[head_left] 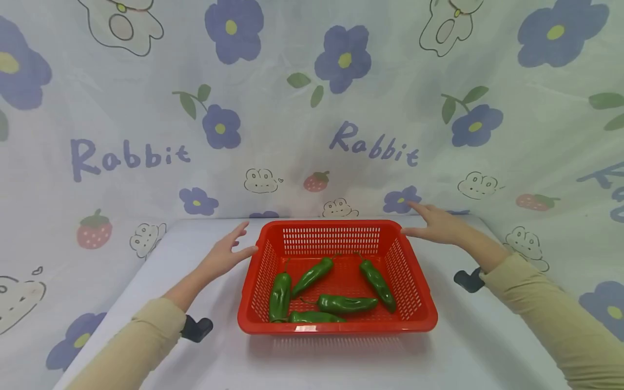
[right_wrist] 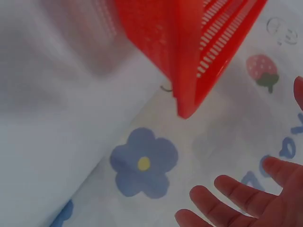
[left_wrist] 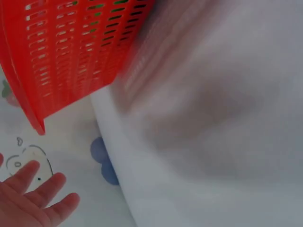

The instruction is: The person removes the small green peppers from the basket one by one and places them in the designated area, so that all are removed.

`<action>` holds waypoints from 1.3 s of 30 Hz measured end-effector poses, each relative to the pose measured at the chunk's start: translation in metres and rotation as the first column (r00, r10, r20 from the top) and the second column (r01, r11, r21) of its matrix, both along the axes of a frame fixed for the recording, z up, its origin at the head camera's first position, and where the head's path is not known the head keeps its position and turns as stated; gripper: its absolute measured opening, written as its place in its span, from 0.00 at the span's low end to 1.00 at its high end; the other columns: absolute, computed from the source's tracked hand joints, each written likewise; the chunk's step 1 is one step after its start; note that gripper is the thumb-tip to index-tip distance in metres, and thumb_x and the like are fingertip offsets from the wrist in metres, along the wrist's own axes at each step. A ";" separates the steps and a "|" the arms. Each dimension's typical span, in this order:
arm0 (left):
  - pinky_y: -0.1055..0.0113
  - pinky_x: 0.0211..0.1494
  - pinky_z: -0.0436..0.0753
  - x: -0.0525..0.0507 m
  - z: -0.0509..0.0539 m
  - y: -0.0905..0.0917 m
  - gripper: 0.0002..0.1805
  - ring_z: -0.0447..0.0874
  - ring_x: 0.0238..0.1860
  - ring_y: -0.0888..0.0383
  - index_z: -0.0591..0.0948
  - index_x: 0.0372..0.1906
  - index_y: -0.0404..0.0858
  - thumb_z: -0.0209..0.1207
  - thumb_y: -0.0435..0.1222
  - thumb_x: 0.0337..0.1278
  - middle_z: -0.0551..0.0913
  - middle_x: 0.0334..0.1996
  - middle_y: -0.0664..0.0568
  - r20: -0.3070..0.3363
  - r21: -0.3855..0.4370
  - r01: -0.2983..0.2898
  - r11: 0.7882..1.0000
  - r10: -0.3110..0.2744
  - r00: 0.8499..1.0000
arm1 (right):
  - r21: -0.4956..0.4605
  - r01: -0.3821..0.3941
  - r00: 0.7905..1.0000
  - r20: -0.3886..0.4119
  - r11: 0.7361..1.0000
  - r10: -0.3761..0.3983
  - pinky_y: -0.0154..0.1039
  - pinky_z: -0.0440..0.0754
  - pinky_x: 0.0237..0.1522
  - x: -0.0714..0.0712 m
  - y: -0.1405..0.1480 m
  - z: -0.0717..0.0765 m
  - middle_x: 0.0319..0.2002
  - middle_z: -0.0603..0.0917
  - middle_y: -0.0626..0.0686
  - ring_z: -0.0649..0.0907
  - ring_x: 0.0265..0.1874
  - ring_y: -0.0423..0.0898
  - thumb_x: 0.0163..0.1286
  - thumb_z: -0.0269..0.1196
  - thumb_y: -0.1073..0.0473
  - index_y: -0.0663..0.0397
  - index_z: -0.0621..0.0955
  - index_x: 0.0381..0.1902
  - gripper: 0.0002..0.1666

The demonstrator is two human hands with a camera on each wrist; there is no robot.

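Note:
A red plastic basket (head_left: 336, 327) with slotted walls stands on the white table. Several green peppers lie inside; one long pepper (head_left: 347, 304) is near the front wall, another pepper (head_left: 280, 297) along the left side. At the basket's left rim is my left hand (head_left: 226, 254), fingers spread and holding nothing. My right hand (head_left: 436, 223) hovers by the far right corner, its fingers extended and nothing in its grasp. Both wrist views show a gap between the fingers and the basket wall, with the left fingers (left_wrist: 59, 208) and right fingers (right_wrist: 239, 194) spread apart.
The white tabletop (head_left: 205, 368) reaches around the basket on both sides. Behind it hangs a pale cloth (head_left: 273, 135) printed with purple flowers, strawberries and the word Rabbit. Dark wrist-worn devices stick out below both sleeves, the left device (head_left: 196, 329) and the right device (head_left: 469, 280).

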State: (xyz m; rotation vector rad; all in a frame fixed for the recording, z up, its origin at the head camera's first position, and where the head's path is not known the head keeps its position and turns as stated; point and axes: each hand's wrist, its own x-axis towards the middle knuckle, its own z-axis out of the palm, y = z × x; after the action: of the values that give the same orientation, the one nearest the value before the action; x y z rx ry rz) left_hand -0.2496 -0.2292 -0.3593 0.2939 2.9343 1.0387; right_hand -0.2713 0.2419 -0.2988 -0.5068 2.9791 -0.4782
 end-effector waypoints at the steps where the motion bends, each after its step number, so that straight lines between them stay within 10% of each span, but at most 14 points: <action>1: 0.42 0.52 0.74 -0.001 -0.001 0.001 0.43 0.62 0.62 0.33 0.49 0.71 0.40 0.54 0.52 0.56 0.60 0.65 0.32 0.004 0.005 0.005 1.000 -0.005 1.000 | -0.003 -0.002 1.000 0.003 1.000 0.002 0.68 0.67 0.51 0.001 -0.003 0.001 0.63 0.60 0.73 0.62 0.61 0.70 0.60 0.56 0.37 0.62 0.53 0.69 0.51; 21: 0.52 0.46 0.81 -0.005 -0.021 0.016 0.42 0.65 0.59 0.37 0.51 0.71 0.43 0.57 0.48 0.54 0.62 0.65 0.37 0.050 0.124 0.073 0.990 -0.080 0.996 | -0.020 -0.117 0.993 -0.015 0.993 0.117 0.66 0.67 0.54 0.005 -0.052 -0.001 0.62 0.64 0.70 0.65 0.60 0.68 0.59 0.59 0.40 0.59 0.58 0.68 0.47; 39: 0.53 0.51 0.79 -0.005 -0.035 0.020 0.39 0.63 0.61 0.38 0.52 0.70 0.38 0.55 0.45 0.58 0.58 0.65 0.36 0.111 0.204 0.057 0.977 -0.080 0.991 | -0.059 -0.167 0.967 0.186 0.984 0.175 0.59 0.64 0.60 -0.003 -0.083 -0.022 0.63 0.66 0.65 0.65 0.62 0.62 0.58 0.63 0.50 0.62 0.59 0.67 0.44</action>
State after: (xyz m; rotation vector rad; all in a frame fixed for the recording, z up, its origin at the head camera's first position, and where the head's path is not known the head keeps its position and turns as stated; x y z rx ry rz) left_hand -0.2546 -0.2092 -0.3940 0.3220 2.6990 1.2957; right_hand -0.2748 0.1592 -0.3208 -0.6746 2.7186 -0.5414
